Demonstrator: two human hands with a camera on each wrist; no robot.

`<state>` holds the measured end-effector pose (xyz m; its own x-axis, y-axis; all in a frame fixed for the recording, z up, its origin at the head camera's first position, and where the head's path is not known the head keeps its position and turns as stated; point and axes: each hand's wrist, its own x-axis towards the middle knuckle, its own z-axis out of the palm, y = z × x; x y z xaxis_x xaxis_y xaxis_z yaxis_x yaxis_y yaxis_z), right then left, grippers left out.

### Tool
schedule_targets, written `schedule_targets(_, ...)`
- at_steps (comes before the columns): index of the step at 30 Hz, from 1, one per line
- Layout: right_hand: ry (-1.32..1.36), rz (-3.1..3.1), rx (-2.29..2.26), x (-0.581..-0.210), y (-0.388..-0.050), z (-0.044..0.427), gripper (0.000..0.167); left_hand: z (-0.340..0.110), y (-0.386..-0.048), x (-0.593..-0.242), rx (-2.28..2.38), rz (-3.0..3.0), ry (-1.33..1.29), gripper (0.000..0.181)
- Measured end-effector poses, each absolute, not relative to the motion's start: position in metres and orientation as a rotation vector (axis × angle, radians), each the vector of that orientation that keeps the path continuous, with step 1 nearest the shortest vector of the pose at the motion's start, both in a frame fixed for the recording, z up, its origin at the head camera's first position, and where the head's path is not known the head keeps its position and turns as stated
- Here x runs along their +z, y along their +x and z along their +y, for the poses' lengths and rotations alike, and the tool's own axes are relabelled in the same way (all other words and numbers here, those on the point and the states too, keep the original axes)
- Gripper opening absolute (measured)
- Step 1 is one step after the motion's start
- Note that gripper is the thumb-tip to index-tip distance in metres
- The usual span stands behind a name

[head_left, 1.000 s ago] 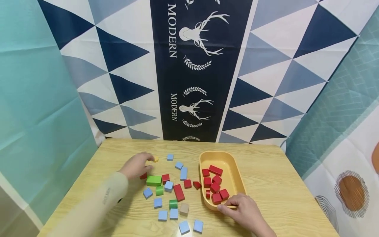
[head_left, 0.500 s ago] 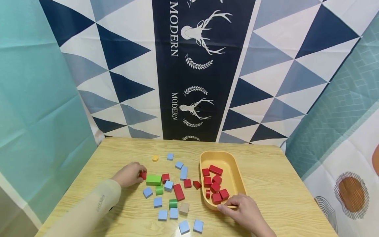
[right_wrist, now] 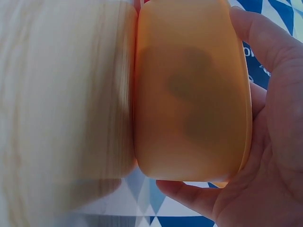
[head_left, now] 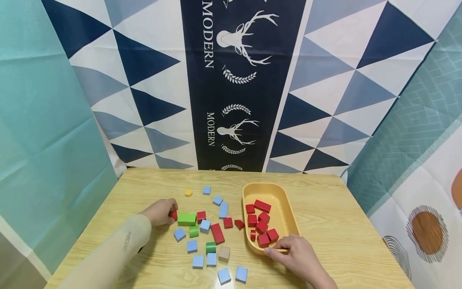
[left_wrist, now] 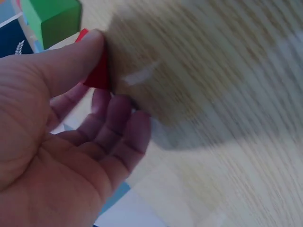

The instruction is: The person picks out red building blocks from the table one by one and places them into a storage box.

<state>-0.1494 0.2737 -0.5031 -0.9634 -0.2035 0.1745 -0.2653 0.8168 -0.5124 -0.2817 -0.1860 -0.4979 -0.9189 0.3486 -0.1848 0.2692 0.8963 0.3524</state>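
In the head view the left hand (head_left: 161,212) pinches a red block (head_left: 173,216) at the left end of the scattered blocks, beside a green block (head_left: 187,219). The left wrist view shows the thumb and fingers of the left hand (left_wrist: 80,127) around the red block (left_wrist: 98,71). The right hand (head_left: 297,255) grips the near rim of a yellow-orange tray (head_left: 285,200), which holds several red blocks (head_left: 262,227). Up close, the right hand (right_wrist: 265,123) has its thumb and fingers about the tray's end wall (right_wrist: 189,94).
Between the hands lie several blue blocks (head_left: 223,210), red ones (head_left: 217,233), green cylinders (head_left: 193,231) and a tan block (head_left: 224,253). A small yellow disc (head_left: 188,193) lies farther back. Patterned cloth (head_left: 231,120) hangs behind the wooden table (head_left: 325,216).
The left hand has come down from near the yellow disc to the red block at the left and taken it between thumb and fingers. The right hand has stayed on the tray.
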Motion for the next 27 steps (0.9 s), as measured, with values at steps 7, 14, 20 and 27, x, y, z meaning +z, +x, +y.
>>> schedule_targets(7,0.378,-2.893,0.852,-0.503,-0.148,0.274,0.025,-0.189,-0.278,-0.492,0.505,2.798,0.392,0.027)
schedule_targets(14,0.362,-2.915,0.84,-0.501,-0.149,0.273,0.025,-0.191,-0.287,-0.489,0.43,2.923,0.445,0.016)
schedule_targets(20,0.377,-2.911,0.837,-0.501,-0.149,0.275,0.024,-0.146,-0.296,-0.456,0.497,2.965,0.474,0.019)
schedule_targets(27,0.374,-2.907,0.85,-0.502,-0.149,0.273,0.024,-0.036,-0.306,-0.431,0.8,2.934,0.655,0.02)
